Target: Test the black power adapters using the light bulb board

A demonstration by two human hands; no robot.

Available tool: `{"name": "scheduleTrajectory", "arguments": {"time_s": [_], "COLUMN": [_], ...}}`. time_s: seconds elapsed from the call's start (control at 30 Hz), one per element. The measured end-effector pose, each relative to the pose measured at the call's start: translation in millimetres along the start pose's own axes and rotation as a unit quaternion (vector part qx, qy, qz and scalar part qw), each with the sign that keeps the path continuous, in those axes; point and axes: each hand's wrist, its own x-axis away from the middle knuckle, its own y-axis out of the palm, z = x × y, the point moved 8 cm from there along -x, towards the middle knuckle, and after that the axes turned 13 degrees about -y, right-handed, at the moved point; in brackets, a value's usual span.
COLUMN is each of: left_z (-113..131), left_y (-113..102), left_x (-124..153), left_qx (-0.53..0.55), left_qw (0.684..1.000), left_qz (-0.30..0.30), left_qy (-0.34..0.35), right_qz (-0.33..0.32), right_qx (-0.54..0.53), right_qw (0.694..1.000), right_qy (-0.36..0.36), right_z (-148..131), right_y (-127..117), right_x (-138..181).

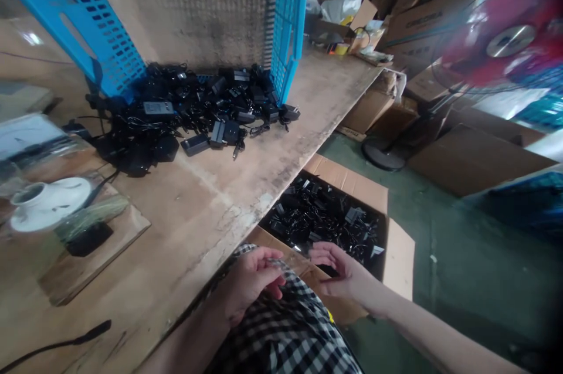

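A thin, light item [275, 263], best held by fingertips, is pinched by the left hand [251, 286], while the right hand [341, 271] is held half open.

Dim, warm indoor light, with strong fisheye warping and darkened corners

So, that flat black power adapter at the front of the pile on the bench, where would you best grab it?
Probably by the rectangular body of the black power adapter, fingers on its long sides, coming from above on the near side. It lies flat at the edge of the pile, wooden bench before it.
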Motion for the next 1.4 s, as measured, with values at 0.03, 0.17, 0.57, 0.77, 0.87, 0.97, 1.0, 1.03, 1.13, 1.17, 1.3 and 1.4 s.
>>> {"name": "scheduleTrajectory", "arguments": {"time_s": [0.03, 0.17, 0.57, 0.77, 0.87, 0.97, 1.0, 1.03, 1.13, 1.17, 1.3, 1.4], "left_z": [-1, -5, 1, -4, -13, -14, -13, -11, -9, -8, -6, -7], "left_y": [3, 12, 20, 7, 4, 2, 2, 2, 2, 1, 0, -2], "left_x": [-3, -17, 1, 32, 37, 41, 43, 44, 46, 46, 49, 58], "left_qx": [-0.002, 0.006, 0.011, 0.005, 0.000, 0.009, 0.014, 0.019, 0.024, 0.024, 0.038, 0.066], "left_qw": [1.000, 0.999, 0.994, 0.989, 0.986, 0.988, 0.988, 0.988, 0.988, 0.988, 0.985, 0.980], "left_qz": [-0.006, -0.034, -0.105, -0.150, -0.163, -0.156, -0.153, -0.152, -0.152, -0.152, -0.169, -0.186], "left_qy": [-0.002, -0.027, -0.022, -0.015, -0.025, -0.022, -0.020, -0.018, -0.016, -0.016, 0.003, 0.001], "right_qz": [0.000, 0.017, 0.086, 0.032, 0.020, -0.017, -0.030, -0.040, -0.069, -0.077, -0.107, -0.113], "right_qx": [0.003, 0.037, 0.082, -0.015, -0.031, -0.057, -0.061, -0.061, -0.068, -0.079, -0.125, -0.125], "right_qw": [1.000, 0.999, 0.992, 0.999, 0.999, 0.997, 0.997, 0.996, 0.995, 0.993, 0.985, 0.983], "right_qy": [-0.007, 0.010, -0.045, 0.018, 0.039, 0.044, 0.043, 0.041, 0.035, 0.037, 0.059, 0.071], "right_z": [11, 53, 6, -10, 3, 7, 6, 3, -8, -11, -20, -26], "right_y": [0, 1, -9, 15, 31, 46, 50, 52, 58, 60, 69, 73], "right_x": [6, 33, 54, 58, 54, 54, 55, 57, 61, 62, 61, 59]}}
